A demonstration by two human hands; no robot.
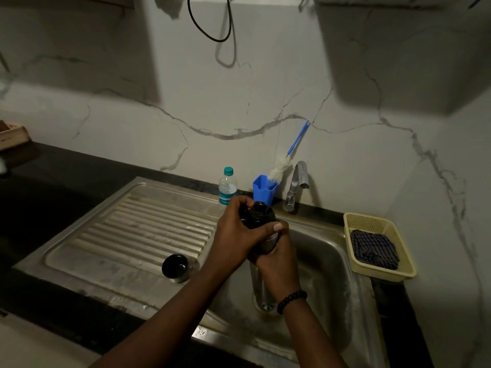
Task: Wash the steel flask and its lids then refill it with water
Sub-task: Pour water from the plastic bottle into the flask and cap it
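Note:
Over the sink basin [326,251] I hold the steel flask [269,239] upright with both hands. My right hand [276,258] grips its body from below. My left hand [239,229] curls round its upper part, where a dark inner lid [260,211] sits on the neck. Most of the flask's body is hidden by my fingers. A second lid, a dark steel cap [176,267], lies on the ribbed draining board [132,229] to the left.
A tap [299,181] stands behind the basin, not running. A blue cup [264,191] holds a bottle brush [289,158]; a small plastic bottle [227,188] stands beside it. A yellow basket [372,224] with a dark cloth sits right of the sink.

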